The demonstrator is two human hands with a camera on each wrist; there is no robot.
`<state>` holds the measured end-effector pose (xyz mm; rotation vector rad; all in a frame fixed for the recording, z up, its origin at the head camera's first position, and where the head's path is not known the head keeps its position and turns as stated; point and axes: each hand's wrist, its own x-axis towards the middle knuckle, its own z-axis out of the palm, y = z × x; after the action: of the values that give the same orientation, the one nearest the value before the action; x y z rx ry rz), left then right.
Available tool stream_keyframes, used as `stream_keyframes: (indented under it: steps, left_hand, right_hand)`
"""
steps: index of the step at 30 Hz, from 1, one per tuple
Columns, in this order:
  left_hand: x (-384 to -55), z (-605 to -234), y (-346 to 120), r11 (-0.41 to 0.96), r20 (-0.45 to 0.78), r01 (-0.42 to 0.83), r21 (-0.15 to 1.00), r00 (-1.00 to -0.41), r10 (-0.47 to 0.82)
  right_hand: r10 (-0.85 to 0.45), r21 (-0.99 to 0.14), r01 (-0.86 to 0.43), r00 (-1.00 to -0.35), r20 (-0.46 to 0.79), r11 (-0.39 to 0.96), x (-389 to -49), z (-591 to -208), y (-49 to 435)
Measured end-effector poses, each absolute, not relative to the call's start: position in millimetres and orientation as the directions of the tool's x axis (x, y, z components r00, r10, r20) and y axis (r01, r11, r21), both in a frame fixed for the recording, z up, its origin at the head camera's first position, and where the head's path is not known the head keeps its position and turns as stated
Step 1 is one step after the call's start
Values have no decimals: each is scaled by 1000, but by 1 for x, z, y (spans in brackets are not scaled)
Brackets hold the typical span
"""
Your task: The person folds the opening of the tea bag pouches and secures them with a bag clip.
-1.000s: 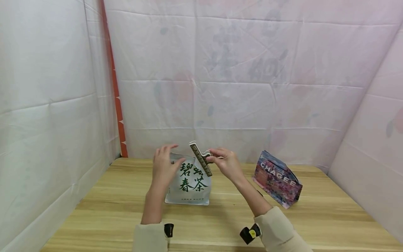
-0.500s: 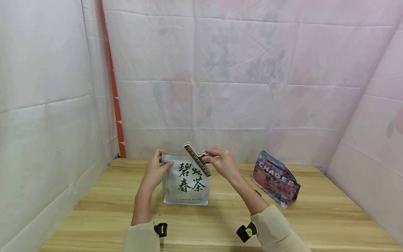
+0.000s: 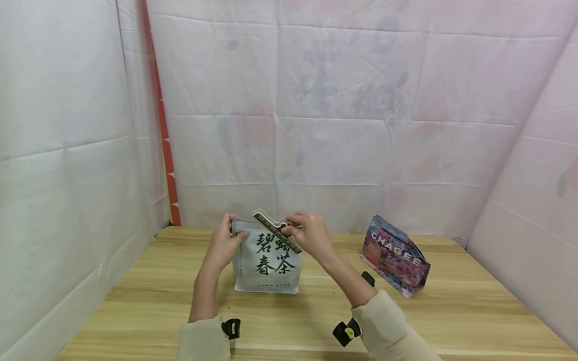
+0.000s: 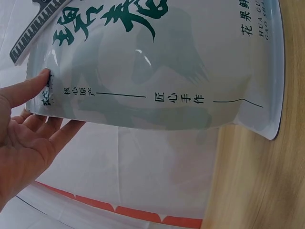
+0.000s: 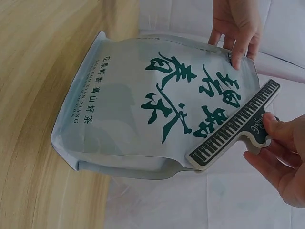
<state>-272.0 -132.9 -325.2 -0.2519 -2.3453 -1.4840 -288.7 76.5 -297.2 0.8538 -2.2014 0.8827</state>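
A pale tea bag [image 3: 266,271] with large green Chinese characters stands upright on the wooden table. My left hand [image 3: 224,240] pinches its upper left corner, thumb on the front and fingers behind, as the left wrist view also shows. Between the thumb and fingers of my right hand [image 3: 311,235] is a wide clip [image 3: 275,231] with a piano-key pattern. The clip slants across the bag's upper right corner; in the right wrist view the clip [image 5: 233,126] overlaps the bag's top edge on that side. Whether its jaws grip the bag cannot be told.
A colourful CHAGEE bag [image 3: 397,255] stands at an angle on the right of the wooden table [image 3: 280,326]. White cloth walls [image 3: 334,125] enclose the back and both sides, with a red strip [image 3: 169,165] at the back left corner.
My left hand has moved left and taken hold of the bag's upper left corner. My right hand has moved slightly left, tilting the clip flatter across the bag's upper right corner.
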Motion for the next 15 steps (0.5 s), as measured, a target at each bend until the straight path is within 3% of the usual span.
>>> stream_keyframes:
  steps: [7, 15]
  left_hand:
    - [-272, -327, -134, 418, 409, 360, 834, -912, -31]
    - [-273, -334, -141, 362, 319, 319, 876, -946, 60]
  right_hand:
    - [-339, -415, -726, -647, 683, 548, -290, -299, 76]
    - [-315, -692, -535, -845, 433, 484, -287, -318, 86]
